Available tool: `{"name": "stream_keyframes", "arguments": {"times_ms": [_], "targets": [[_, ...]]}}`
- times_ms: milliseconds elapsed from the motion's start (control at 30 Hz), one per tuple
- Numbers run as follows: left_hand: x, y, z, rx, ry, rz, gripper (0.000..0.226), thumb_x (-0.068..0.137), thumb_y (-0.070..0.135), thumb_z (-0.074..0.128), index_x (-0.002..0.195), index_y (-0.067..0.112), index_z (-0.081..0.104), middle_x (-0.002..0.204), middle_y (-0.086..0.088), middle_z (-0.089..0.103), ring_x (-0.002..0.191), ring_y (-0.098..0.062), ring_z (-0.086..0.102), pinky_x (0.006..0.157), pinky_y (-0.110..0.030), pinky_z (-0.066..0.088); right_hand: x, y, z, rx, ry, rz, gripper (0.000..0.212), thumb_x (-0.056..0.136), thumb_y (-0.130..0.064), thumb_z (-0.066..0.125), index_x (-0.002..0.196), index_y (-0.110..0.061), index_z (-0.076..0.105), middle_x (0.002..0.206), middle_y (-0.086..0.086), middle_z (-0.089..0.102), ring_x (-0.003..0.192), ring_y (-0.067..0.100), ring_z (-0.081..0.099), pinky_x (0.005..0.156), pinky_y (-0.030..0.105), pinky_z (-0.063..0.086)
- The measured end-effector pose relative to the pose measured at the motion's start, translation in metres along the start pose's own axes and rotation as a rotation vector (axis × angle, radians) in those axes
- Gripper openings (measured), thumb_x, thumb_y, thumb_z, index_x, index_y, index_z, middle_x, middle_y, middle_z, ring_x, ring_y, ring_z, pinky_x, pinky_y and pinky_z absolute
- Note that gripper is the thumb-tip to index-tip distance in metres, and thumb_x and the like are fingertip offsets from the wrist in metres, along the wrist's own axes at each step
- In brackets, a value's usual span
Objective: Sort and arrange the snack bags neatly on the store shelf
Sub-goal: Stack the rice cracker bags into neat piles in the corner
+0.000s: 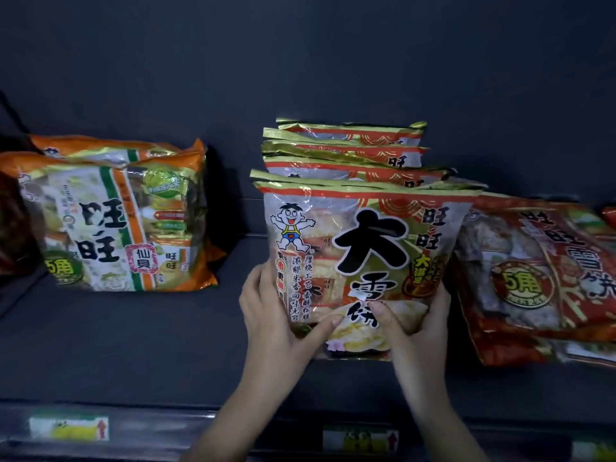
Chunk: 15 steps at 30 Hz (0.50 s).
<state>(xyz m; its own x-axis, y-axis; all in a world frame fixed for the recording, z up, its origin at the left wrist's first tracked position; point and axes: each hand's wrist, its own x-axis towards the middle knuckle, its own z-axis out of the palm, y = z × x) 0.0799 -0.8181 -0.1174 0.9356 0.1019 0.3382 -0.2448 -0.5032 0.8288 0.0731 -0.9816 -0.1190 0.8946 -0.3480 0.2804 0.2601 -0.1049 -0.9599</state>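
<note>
Front bag: the front rice-cracker bag (366,248) stands upright between the two hands. It heads a row of matching bags (346,150) lined up beyond the fingertips, and its bottom edge looks to be at the shelf (133,345).
Left hand: the left hand (276,315) grasps the bag's lower left edge, with the thumb laid across the printed front and the fingers wrapped behind.
Right hand: the right hand (416,323) grasps the lower right edge the same way, thumb on the front.
Beyond the left hand: orange senbei bags (123,215) stand well apart from it.
Beside the right hand: red snow-cracker bags (540,278) lie flat, close against the held bag. I cannot tell whether they touch it.
Toward the wrists: price tags (68,428) sit on the shelf's front rail.
Weight: probably light, an air-puffed pack that is bulky for what it weighs.
Surface: the film is glossy and likely to slide under a loose hold.
Contents: the crackers are brittle, so squeezing the middle risks breaking them.
Best hold: both lower corners, as now, or the stiff gold top seam, steering it square to the row.
</note>
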Motion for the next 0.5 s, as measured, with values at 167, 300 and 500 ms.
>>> {"name": "stream_keyframes", "arguments": {"times_ms": [167,300,500], "targets": [[-0.001,-0.015,-0.001,-0.296,-0.175,-0.108,0.101,0.068,0.037,0.08,0.145,0.032,0.015,0.143,0.013,0.039,0.13,-0.001,0.042,0.104,-0.027,0.043,0.001,0.015,-0.005,0.012,-0.13,0.087,0.084,0.064,-0.051,0.069,0.137,-0.045,0.028,0.136,-0.017,0.045,0.122,-0.002,0.047,0.094,0.016,0.044],[-0.005,-0.017,-0.003,-0.37,-0.237,-0.102,0.079,0.074,0.004,0.075,0.124,0.044,0.028,0.112,0.035,0.057,0.1,0.008,0.061,0.073,-0.007,0.05,-0.001,0.025,-0.018,-0.037,-0.246,0.204,0.095,0.058,-0.052,0.071,0.14,-0.024,0.032,0.118,-0.018,0.057,0.108,-0.006,0.055,0.081,0.01,0.046],[-0.006,-0.028,-0.001,-0.366,-0.224,-0.115,0.077,0.071,0.027,0.076,0.123,0.053,0.027,0.119,0.034,0.052,0.113,0.007,0.054,0.084,-0.007,0.044,-0.001,0.027,-0.024,-0.055,-0.276,0.316,0.072,0.061,-0.043,0.076,0.122,-0.043,0.039,0.107,-0.031,0.059,0.098,-0.017,0.055,0.074,0.001,0.041]]}}
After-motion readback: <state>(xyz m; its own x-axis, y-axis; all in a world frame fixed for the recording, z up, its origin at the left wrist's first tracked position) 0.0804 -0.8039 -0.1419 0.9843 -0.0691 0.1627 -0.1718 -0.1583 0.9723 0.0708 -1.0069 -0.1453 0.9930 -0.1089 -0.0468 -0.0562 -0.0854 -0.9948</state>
